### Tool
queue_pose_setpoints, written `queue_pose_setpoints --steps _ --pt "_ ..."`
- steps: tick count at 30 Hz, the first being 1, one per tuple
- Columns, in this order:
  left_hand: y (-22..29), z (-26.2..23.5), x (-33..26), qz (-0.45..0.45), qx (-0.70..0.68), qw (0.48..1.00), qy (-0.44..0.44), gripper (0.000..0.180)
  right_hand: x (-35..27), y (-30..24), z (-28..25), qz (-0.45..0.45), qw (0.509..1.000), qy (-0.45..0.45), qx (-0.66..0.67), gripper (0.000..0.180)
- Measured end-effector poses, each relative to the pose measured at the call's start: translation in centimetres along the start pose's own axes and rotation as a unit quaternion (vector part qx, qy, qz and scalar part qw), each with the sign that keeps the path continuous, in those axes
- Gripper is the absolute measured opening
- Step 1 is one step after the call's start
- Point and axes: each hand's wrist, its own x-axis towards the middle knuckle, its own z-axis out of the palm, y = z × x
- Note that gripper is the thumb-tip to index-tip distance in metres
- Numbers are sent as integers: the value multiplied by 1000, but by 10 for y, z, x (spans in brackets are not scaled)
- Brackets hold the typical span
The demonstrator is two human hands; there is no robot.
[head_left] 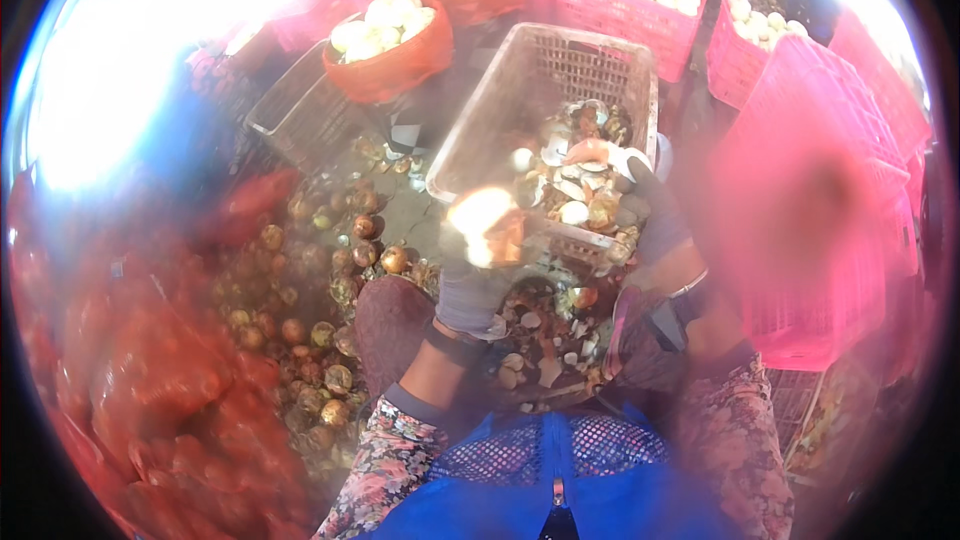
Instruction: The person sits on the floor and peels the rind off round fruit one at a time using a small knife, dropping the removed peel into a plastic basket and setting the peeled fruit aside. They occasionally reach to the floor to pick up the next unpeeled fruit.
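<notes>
A partly peeled onion (490, 230), white and glaring on top with brown skin at one side, sits in my left hand (470, 295), whose fingers in a grey glove close round it from below. My right hand (657, 215), also gloved in grey, is over the right rim of a pale plastic crate (470, 145). Its fingers bend round a pale, orange-tinged piece (592, 151), too blurred to name. Onion skins and white trimmings (580, 183) lie in the crate beneath it.
Unpeeled onions (330, 380) are strewn over the floor at left, beside red mesh sacks (160, 370). An orange basket (390, 75) of peeled onions stands at the back. Pink crates (640, 25) hold more, and stacked pink crates (820, 200) rise at right. Scraps (540, 360) lie between my knees.
</notes>
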Motion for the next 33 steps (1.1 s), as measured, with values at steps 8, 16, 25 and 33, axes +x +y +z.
queue_pose_setpoints --steps 8,16,25,33 --pt "-2 7 4 49 303 951 25 64 -49 39 15 6 894 -284 -346 52" --pt "-8 15 2 162 532 829 63 73 -53 43 14 -167 797 -188 -549 48" --pt "-5 -10 4 251 624 736 73 77 -39 56 -6 -311 655 -236 -647 64" --pt "-11 13 -2 309 634 706 55 60 -25 67 -6 -382 594 -221 -672 72"
